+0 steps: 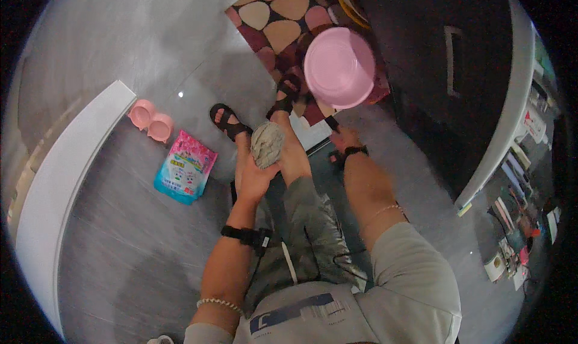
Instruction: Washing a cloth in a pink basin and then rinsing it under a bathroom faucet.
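My left hand (257, 179) holds an oval, grey-beige object with a rough, crumpled surface (268, 144) above my shins; its exact kind cannot be told. My right hand (347, 138) is low, at the right end of a flat white object (311, 134) on the floor. A small black piece (333, 123) shows at its fingertips; whether the fingers grip it is unclear. A pink plastic basin (339, 67) stands on the patterned mat (282, 23), beyond my right hand. To the left, a pink and blue printed pouch (186, 168) lies on the floor.
A pink double pet bowl (151, 120) sits beside the end of a white, curved-looking edge (86, 149). My sandalled feet are between the pouch and the basin. At right are a dark cabinet front with a handle (450, 61) and a surface holding several small items.
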A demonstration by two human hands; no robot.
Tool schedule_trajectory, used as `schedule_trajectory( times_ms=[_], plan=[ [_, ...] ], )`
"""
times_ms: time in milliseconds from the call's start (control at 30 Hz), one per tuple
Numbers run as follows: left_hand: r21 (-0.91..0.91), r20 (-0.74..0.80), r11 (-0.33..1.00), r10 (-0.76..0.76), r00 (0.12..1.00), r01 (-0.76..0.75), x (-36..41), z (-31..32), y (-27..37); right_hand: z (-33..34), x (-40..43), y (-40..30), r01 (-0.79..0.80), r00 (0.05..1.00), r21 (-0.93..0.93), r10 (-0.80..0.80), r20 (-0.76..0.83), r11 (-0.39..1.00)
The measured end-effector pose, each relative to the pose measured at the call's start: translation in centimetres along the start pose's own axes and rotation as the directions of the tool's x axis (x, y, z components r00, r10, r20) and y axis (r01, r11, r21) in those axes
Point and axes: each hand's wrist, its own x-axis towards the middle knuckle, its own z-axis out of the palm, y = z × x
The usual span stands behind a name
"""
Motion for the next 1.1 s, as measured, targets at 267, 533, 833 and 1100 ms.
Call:
schedule_trajectory(
  times_ms=[267,533,833,1100],
  plan=[
    [0.179,-0.021,0.965,0.197,0.98,-0.191,-3.1,0.7,2.0,-1.0,-9.7,-17.1,-0.258,0.942,0.857,-0.312,0.121,-0.447],
    [0.549,-0.041,0.817,0.237,0.971,-0.176,-14.7,3.3,15.0,-11.1,-22.6,-21.6,-0.007,0.875,0.971,-0.471,-0.109,-0.239],
    [0.572,0.038,0.678,0.54,0.841,-0.462,-27.0,-1.7,21.2,-19.2,-36.9,-26.2,0.649,0.725,0.705,-0.512,-0.46,0.285],
    [-0.137,-0.114,0.75,0.637,0.762,-0.647,-31.7,0.1,32.2,-30.2,-47.8,-29.4,0.889,0.448,0.335,-0.445,-0.776,0.312]
  ],
)
